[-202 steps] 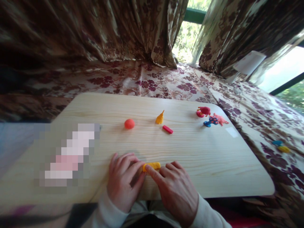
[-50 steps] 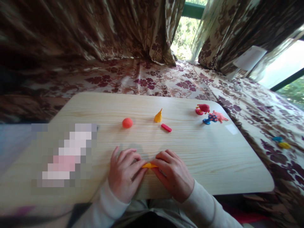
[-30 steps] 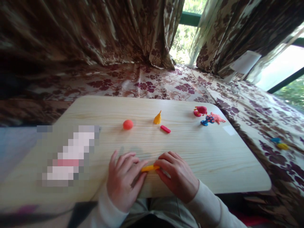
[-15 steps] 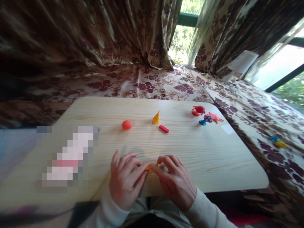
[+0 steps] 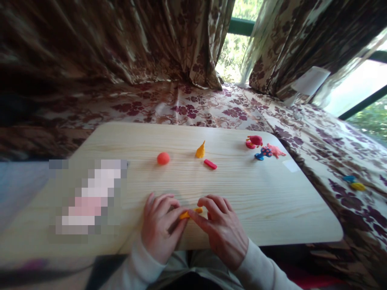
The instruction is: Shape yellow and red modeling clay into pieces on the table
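Note:
A small orange-yellow strip of modelling clay (image 5: 198, 210) is between my hands near the front edge of the table. My left hand (image 5: 161, 225) pinches its left end between thumb and index finger, the other fingers curled loosely above. From the other side, my right hand (image 5: 223, 227) has its thumb pressed on the middle of the strip and its bent index finger by the right end. Farther back stand a yellow pointed clay shape (image 5: 200, 150), a red-pink clay stick (image 5: 210, 164) and an orange clay ball (image 5: 163, 158).
Red clay figure (image 5: 254, 140), blue spotted clay figure (image 5: 263, 153) and pink clay piece (image 5: 275, 150) stand together at the table's (image 5: 248, 189) back right, near a white paper (image 5: 290, 166). A pixelated object (image 5: 93, 193) lies left. Blue and yellow pieces (image 5: 357, 186) rest on the floral cloth.
More of the yellow clay strip shows between my fingers. My right thumb and index finger have spread apart along it. The view has shifted slightly.

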Motion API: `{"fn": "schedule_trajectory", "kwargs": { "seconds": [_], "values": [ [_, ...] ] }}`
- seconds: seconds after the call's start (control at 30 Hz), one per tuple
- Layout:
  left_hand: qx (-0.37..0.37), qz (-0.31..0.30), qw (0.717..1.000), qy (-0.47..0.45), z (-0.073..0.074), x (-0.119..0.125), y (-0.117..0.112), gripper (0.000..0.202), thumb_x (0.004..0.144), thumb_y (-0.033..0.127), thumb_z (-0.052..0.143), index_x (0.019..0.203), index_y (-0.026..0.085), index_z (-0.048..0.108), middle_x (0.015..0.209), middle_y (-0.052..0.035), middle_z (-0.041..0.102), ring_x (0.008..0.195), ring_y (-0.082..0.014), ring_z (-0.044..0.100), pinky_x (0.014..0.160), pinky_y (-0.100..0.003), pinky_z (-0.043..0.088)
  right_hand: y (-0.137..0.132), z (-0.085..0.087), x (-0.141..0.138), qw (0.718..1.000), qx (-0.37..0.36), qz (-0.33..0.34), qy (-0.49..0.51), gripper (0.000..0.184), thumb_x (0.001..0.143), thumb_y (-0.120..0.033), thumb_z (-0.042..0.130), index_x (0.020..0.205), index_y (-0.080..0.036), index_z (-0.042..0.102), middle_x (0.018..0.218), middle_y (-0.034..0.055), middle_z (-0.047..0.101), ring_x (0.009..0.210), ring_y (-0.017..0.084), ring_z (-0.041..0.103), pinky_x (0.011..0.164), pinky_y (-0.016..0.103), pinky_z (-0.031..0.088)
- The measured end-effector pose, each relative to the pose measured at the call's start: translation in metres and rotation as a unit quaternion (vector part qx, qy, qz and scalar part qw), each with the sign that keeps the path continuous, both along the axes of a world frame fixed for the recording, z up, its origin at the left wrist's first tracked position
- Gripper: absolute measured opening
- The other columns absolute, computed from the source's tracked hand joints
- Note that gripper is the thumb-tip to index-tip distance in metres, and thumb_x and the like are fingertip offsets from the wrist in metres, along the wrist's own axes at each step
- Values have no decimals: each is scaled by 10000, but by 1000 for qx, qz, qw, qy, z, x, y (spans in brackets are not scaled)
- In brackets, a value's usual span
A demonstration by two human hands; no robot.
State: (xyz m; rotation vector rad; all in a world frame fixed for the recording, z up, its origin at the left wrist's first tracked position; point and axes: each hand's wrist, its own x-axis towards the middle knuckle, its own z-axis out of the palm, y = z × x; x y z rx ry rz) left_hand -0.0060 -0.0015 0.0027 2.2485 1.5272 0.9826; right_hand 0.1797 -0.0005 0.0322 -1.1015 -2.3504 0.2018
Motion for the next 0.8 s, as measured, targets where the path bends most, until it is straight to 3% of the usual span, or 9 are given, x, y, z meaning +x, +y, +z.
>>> {"fn": "schedule_trajectory", "kwargs": {
  "seconds": [0.33, 0.57, 0.8],
  "values": [
    [-10, 11, 1000, -21, -1, 1, -1, 121, 810, 256, 563, 834, 272, 680, 848, -16, 639, 1013, -234, 537, 1037, -519, 215, -1, 3, -5, 1000, 5, 19, 10, 337, 969, -207, 347, 1200, -286, 579, 1081, 97, 569, 1062, 239, 456, 818, 404, 418],
    [-18, 6, 999, -41, -3, 1, -1, 136, 772, 208, 570, 835, 272, 673, 851, -8, 632, 1024, -236, 529, 1042, -516, 194, -2, 7, -15, 999, -15, 28, 6, 301, 940, -188, 413, 1164, -276, 595, 1064, 80, 577, 1041, 236, 453, 830, 400, 398],
    [-14, -2, 999, -32, -4, 0, 0, 141, 782, 206, 570, 861, 280, 660, 867, -3, 621, 1030, -235, 510, 1031, -522, 194, -2, 4, -12, 998, -13, 37, 39, 326, 976, -219, 342, 1194, -255, 582, 1017, 81, 577, 993, 235, 466, 802, 403, 398]
  ]
}}
